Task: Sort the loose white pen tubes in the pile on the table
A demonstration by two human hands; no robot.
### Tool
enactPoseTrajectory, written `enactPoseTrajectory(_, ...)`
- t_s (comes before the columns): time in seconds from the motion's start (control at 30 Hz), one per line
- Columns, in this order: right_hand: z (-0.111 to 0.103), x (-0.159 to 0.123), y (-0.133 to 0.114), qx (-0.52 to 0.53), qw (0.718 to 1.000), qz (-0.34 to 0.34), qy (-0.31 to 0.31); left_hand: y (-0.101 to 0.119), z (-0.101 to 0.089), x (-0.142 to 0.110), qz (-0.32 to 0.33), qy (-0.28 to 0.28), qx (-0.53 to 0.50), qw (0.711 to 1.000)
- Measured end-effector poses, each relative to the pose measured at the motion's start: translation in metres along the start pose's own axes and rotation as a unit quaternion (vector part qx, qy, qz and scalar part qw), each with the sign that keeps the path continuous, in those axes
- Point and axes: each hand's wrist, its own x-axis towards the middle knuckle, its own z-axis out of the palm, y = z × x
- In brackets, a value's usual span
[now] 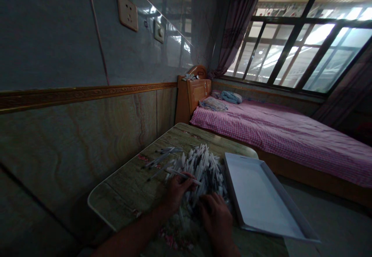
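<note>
A heap of pens (pixel 200 162), white and translucent with some dark parts, lies in the middle of a patterned table. My left hand (pixel 178 189) is closed on a white pen (pixel 181 174), held slantwise at the near left of the heap. Against the heap's near edge rests my right hand (pixel 215 212), its fingers curled down among the pens. Its fingertips are hidden, so I cannot make out what they hold. Several more pens (pixel 162 156) lie loosely to the left of the heap.
A shallow white tray (pixel 258 195) sits at the table's right side, its edge beside the heap. The table (pixel 124 183) stands by a tiled wall (pixel 87 144). Beyond it is a bed (pixel 261 121) with a pink checked cover, under a window (pixel 290 51).
</note>
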Motion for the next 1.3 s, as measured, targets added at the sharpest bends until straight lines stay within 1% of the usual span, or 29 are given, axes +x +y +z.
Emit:
enactPoseTrajectory(0.1,0.001,0.001,-0.004,-0.058,0.998,-0.011,-0.007,-0.002,-0.002,0.001,0.017,-0.003,-0.001,1.0)
enactPoseTrajectory(0.2,0.001,0.002,-0.005,-0.083,0.996,-0.017,-0.009,-0.003,-0.003,0.001,0.023,-0.002,0.013,1.0)
enactPoseTrajectory(0.47,-0.001,0.002,-0.002,-0.061,0.998,-0.002,-0.031,0.0,-0.002,0.0,0.027,-0.019,0.04,0.999)
enactPoseTrajectory(0.53,-0.001,0.002,0.0,-0.044,0.999,0.013,-0.018,-0.001,-0.003,0.001,0.025,-0.021,0.044,0.998)
enactPoseTrajectory(0.63,-0.002,0.002,0.002,-0.017,0.999,0.029,0.027,-0.003,-0.003,0.001,0.017,-0.025,0.056,0.998)
enactPoseTrajectory(0.7,-0.003,0.002,0.003,-0.011,0.998,0.021,0.06,-0.004,-0.004,0.0,0.02,-0.036,0.066,0.997)
enactPoseTrajectory(0.77,-0.003,0.003,0.003,-0.013,0.997,0.003,0.074,-0.005,-0.003,-0.001,0.027,-0.059,0.083,0.994)
enactPoseTrajectory(0.87,-0.001,0.003,0.004,-0.018,0.997,-0.021,0.075,-0.007,-0.003,-0.002,0.035,-0.096,0.107,0.989)
enactPoseTrajectory(1.0,0.0,0.003,0.005,-0.02,0.996,-0.034,0.08,-0.007,-0.003,-0.001,0.029,-0.12,0.109,0.986)
enactPoseTrajectory(1.17,-0.001,0.002,0.004,0.01,0.998,-0.025,0.064,-0.008,-0.004,-0.001,0.02,-0.119,0.116,0.986)
enactPoseTrajectory(1.3,0.0,0.002,0.004,0.001,0.997,-0.026,0.07,-0.01,-0.005,-0.001,0.019,-0.11,0.122,0.986)
